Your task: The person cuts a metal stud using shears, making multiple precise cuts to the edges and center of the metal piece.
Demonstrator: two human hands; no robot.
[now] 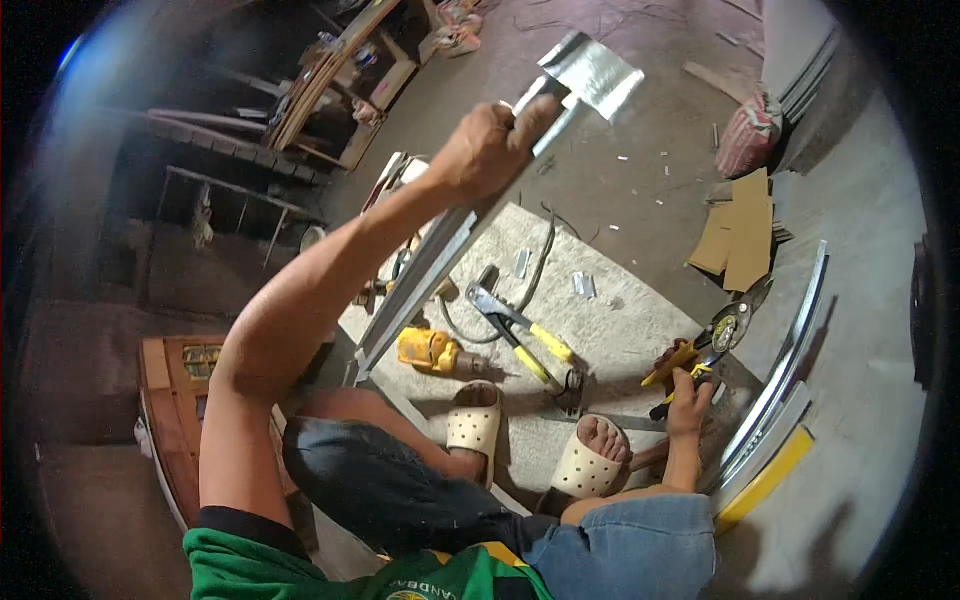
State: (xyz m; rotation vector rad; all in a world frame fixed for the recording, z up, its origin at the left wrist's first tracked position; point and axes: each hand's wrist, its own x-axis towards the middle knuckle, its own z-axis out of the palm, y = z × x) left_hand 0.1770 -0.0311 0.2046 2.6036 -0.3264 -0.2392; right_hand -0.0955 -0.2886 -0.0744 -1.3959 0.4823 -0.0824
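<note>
My left hand (487, 150) is wrapped round a long grey metal channel (420, 280), close to its far end. A wide shiny metal flap (597, 78) sticks out there. The channel slants down to the near left, over the white board. At my right, my right hand (688, 403) grips tin snips (727, 330) by their yellow and black handles; the jaws point away from me. Between my hands, a yellow power drill (430, 350) lies on its side beside a plier-like hand tool (515, 325) with yellow and black handles.
Beneath the tools is a pale, worn board (610, 340), with small cut metal pieces (584, 285) and a dark cable (548, 255). Long metal strips (775, 385) lean at the right. Cardboard (745, 235) and a red-and-white sack (750, 135) lie farther off. Wooden shelving (330, 75) stands far left.
</note>
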